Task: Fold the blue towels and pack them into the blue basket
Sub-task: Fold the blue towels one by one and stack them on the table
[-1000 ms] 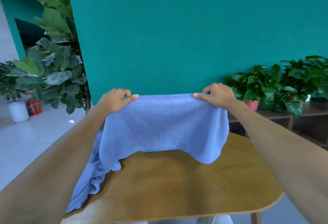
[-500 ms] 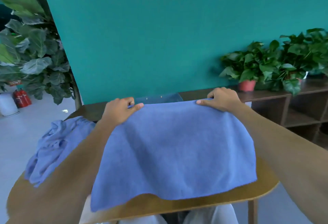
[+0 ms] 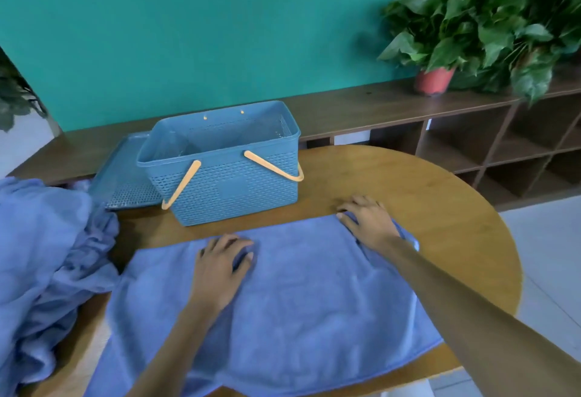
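Towel (image 3: 298,296), held up by its top edge a second ago, now lies spread flat on the table (image 3: 440,201), just in front of the basket (image 3: 232,189). Left hand (image 3: 220,267) rests on it, fingers loosely bent, grasping nothing. Right hand (image 3: 367,220) presses the far corner, fingers released. Judgement: ready for first fold. Unfolded pile (image 3: 44,255) remains at left; basket holds no towels.
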